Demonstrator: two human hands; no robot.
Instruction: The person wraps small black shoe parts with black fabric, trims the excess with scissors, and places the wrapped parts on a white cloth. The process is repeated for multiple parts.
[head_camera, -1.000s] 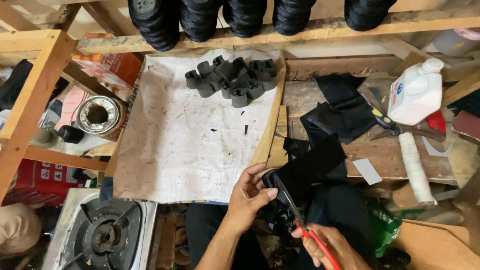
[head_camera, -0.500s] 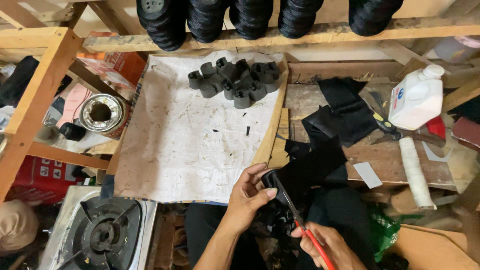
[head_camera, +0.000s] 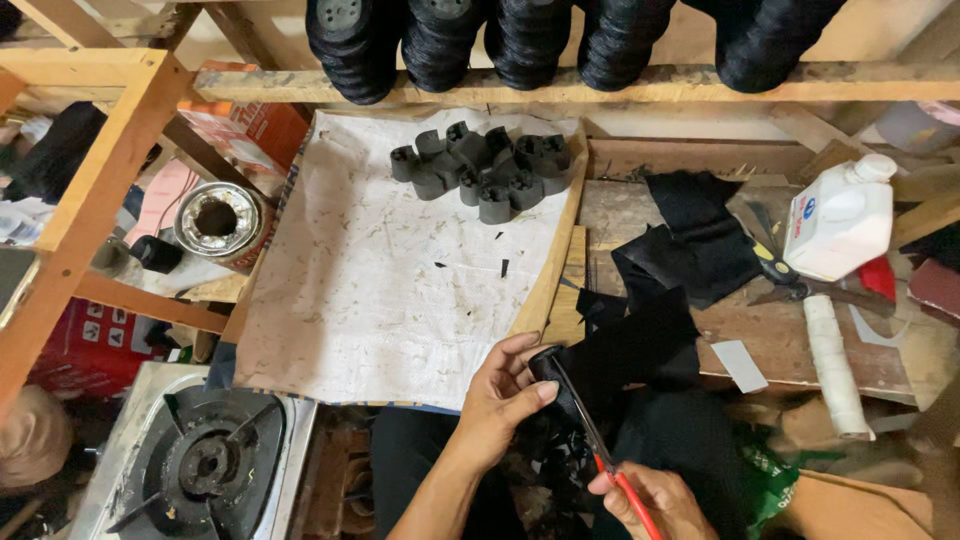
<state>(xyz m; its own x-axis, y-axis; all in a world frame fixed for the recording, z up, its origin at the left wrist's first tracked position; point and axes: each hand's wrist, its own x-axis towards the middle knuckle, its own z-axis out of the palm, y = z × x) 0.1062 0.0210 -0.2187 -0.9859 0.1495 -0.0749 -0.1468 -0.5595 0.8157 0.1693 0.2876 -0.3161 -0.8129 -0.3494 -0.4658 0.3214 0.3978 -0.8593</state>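
At lower centre, the left hand (head_camera: 500, 395) pinches a small, stiff-looking black piece (head_camera: 545, 363) while the right hand (head_camera: 655, 500) grips red-handled scissors (head_camera: 600, 450).

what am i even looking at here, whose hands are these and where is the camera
The camera sits on a person's head and looks down, so the two bare hands at the bottom are that person's own; there is no machine. The left hand pinches a small black piece. The right hand works red-handled scissors, whose blades reach up to that piece. Ahead lies a white sheet on a wooden bench, with a cluster of small black blocks at its far end. To the right are black fabric scraps, a white plastic bottle and a white roll. Black spools hang above, and a gas stove stands lower left.
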